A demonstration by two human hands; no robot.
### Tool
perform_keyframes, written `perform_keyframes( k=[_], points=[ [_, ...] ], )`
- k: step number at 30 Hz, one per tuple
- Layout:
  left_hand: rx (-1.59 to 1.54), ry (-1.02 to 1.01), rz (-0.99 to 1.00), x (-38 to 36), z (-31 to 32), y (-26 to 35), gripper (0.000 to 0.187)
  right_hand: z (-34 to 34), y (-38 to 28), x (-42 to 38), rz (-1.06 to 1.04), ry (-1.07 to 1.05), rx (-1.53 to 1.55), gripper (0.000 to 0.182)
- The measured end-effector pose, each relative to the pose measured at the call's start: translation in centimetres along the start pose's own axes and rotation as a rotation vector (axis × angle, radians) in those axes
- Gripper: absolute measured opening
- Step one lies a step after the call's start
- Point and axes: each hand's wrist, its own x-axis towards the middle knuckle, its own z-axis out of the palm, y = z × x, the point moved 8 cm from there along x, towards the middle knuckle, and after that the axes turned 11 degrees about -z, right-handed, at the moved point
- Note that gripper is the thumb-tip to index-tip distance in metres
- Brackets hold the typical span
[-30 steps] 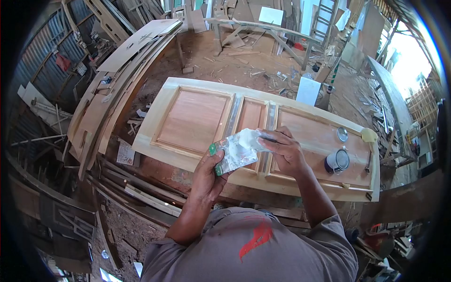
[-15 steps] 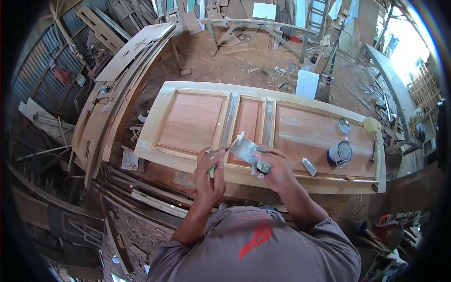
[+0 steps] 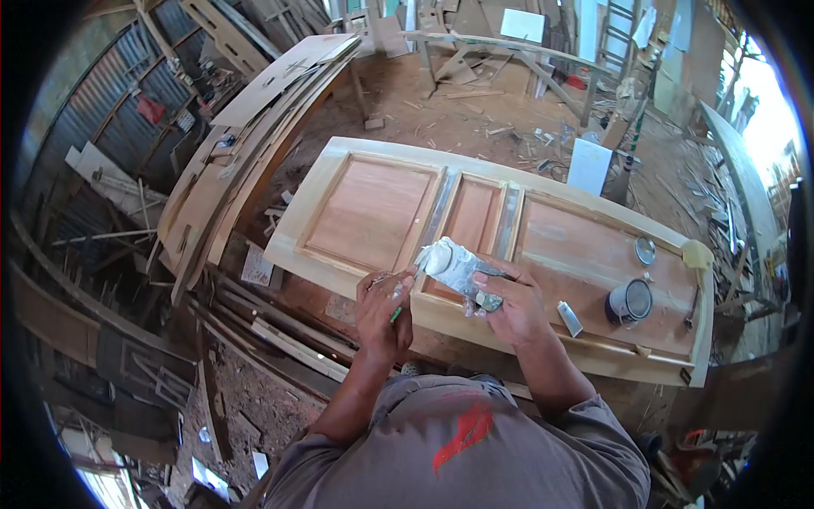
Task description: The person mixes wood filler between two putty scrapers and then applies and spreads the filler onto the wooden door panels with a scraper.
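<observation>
"Paste-smeared metal scraper [image 3: 464,273]: where is it?"

"Above the panelled door [image 3: 373,204], by its middle panel, pinched in the fingers of the right hand [image 3: 515,309]."

"And the left hand [image 3: 381,314]?"

"Fingers curled narrow around something green [image 3: 396,315] I can't identify."

"Tin [image 3: 628,303] and tube [image 3: 570,319]?"

"Both on the door's right panel."

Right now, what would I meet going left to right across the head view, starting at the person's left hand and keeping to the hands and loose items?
Left hand, paste-smeared blade, right hand, white tube, metal can, yellowish piece.
</observation>
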Motion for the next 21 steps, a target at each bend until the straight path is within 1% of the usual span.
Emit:
perform_keyframes(
  k=[2,3,4,5,7,8,11,12,15,16,19,21],
  points=[
    [-0.232,0.034,-0.359,-2.1,0.4,-2.1,0.034,0.0,-0.8,0.0,-0.046,-0.010,-0.021,0.043],
    [-0.351,0.056,-0.537,-3.3,0.8,-2.9,0.033,-0.2,-1.5,0.3,-0.095,-0.066,-0.114,0.043],
    [-0.536,0.086,-0.748,-3.2,0.8,-2.8,0.033,-0.8,-2.5,0.8,-0.147,-0.120,-0.207,0.043],
    [-0.794,0.086,-0.868,-3.1,1.1,-2.8,0.035,-1.2,-3.3,1.3,-0.201,-0.174,-0.298,0.043],
    [-1.319,0.095,-1.083,-3.2,1.7,-2.5,0.040,-2.4,-3.1,2.4,-0.106,-0.175,-0.070,0.041],
    [-1.311,0.109,-1.157,-3.6,1.8,-2.3,0.052,-2.8,-2.7,2.8,-0.057,-0.174,0.044,0.040],
    [-1.658,-0.048,-1.223,-5.5,3.0,-1.7,0.052,-2.4,0.9,2.9,0.081,-0.288,0.042,0.043],
    [-1.655,-0.017,-1.276,-5.7,3.1,-1.3,0.052,-2.0,1.6,2.6,0.097,-0.302,0.048,0.043],
    [-1.655,-0.051,-1.242,-5.3,2.7,-0.4,0.044,-0.9,3.0,1.9,0.129,-0.338,0.063,0.043],
    [-1.605,0.008,-1.275,-5.0,2.5,-0.1,0.045,-0.6,2.9,1.8,0.129,-0.343,0.064,0.043],
    [-1.542,0.030,-1.292,-5.3,2.1,-0.8,0.046,-0.2,2.8,1.7,0.133,-0.367,0.072,0.043],
    [-1.522,0.013,-1.267,-4.9,1.9,-0.7,0.046,-0.2,2.9,1.6,0.141,-0.402,0.088,0.041]
  ],
)
